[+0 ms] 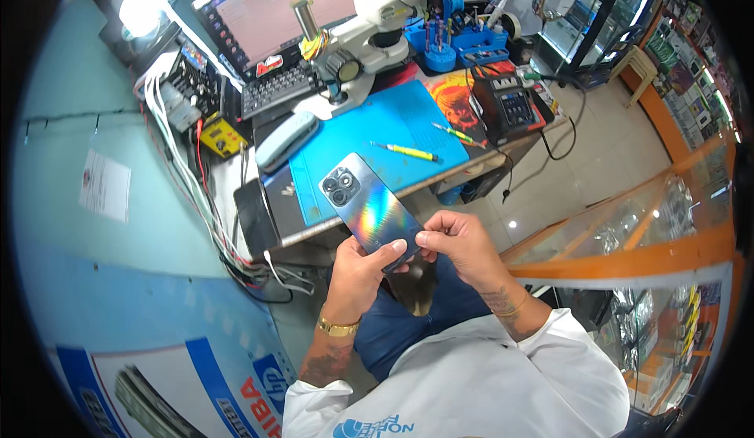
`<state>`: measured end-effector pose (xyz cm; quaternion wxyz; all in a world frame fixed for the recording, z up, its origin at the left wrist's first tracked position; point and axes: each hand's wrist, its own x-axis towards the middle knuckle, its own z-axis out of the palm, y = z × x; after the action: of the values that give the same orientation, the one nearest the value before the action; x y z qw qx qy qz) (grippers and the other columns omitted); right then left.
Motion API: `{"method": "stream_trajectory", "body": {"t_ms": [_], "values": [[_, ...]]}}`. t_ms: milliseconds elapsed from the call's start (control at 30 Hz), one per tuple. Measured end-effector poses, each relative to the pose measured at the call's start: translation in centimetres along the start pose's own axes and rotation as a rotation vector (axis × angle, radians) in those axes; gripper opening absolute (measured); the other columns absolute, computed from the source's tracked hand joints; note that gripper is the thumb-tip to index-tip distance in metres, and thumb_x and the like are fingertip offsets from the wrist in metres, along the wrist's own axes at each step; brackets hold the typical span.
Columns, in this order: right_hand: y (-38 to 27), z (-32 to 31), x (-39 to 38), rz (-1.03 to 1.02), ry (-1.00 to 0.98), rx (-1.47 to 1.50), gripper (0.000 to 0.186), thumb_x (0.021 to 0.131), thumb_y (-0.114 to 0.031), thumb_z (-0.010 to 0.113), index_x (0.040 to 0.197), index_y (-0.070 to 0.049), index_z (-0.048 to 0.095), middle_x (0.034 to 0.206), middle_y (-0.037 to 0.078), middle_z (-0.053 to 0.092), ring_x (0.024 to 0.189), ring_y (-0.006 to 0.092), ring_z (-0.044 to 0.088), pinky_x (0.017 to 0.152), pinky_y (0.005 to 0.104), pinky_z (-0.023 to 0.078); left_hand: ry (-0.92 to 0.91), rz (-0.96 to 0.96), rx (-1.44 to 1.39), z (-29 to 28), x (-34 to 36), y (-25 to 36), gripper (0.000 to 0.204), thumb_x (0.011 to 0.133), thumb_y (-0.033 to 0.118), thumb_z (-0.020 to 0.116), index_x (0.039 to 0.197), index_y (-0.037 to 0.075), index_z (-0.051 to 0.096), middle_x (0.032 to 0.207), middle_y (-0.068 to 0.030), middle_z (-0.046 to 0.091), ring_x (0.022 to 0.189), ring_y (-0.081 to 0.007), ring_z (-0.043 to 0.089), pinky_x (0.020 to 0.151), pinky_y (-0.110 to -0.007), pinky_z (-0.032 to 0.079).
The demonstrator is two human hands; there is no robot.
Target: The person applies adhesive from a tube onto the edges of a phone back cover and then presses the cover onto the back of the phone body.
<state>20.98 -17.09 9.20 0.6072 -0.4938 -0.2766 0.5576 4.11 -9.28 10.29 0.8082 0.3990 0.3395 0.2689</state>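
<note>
A smartphone with a shiny grey back and a rainbow sheen is held over my lap, back side up. Its square camera block is at the upper left corner, pointing away from me. My left hand grips the phone's lower left edge, thumb across the back. My right hand pinches at the lower right edge with thumb and forefinger; whether something small is between them I cannot tell. Just beyond the phone lies a blue work mat on the bench, with a yellow precision screwdriver on it.
A white microscope stands at the back before a monitor and keyboard. A dark phone lies on the bench's left edge, near hanging cables. A soldering station sits right; a glass counter flanks me.
</note>
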Motion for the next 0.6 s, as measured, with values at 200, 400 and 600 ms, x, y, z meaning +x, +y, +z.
{"method": "stream_trajectory", "body": {"t_ms": [200, 400, 600], "values": [[-7.0, 0.6, 6.5, 0.036, -0.036, -0.024, 0.016, 0.087, -0.015, 0.072, 0.086, 0.0, 0.064, 0.075, 0.003, 0.064, 0.067, 0.0076, 0.058, 0.064, 0.0212, 0.048, -0.017, -0.111, -0.173, 1.9, 5.2, 7.6, 0.023, 0.088, 0.007, 0.065, 0.109, -0.002, 0.06, 0.099, -0.0112, 0.069, 0.087, -0.0205, 0.069, 0.084, -0.042, 0.059], [-16.4, 1.2, 6.2, -0.055, 0.085, -0.08, 0.026, 0.089, -0.016, 0.069, 0.108, 0.0, 0.061, 0.086, 0.003, 0.064, 0.076, 0.0076, 0.058, 0.067, 0.0232, 0.048, 0.065, -0.169, -0.243, 5.6, 6.0, 14.0, 0.021, 0.089, 0.007, 0.065, 0.108, -0.001, 0.061, 0.1, -0.0095, 0.069, 0.091, -0.0206, 0.068, 0.087, -0.042, 0.057], [-23.1, 5.3, 2.7, 0.15, 0.109, -0.006, 0.03, 0.09, -0.014, 0.067, 0.113, 0.003, 0.059, 0.093, 0.006, 0.065, 0.087, 0.0115, 0.064, 0.076, 0.0265, 0.053, 0.081, -0.025, -0.224, 11.0, 2.9, 20.2, 0.019, 0.088, 0.004, 0.067, 0.105, -0.003, 0.064, 0.102, -0.0074, 0.068, 0.092, -0.0142, 0.065, 0.081, -0.029, 0.051]]}}
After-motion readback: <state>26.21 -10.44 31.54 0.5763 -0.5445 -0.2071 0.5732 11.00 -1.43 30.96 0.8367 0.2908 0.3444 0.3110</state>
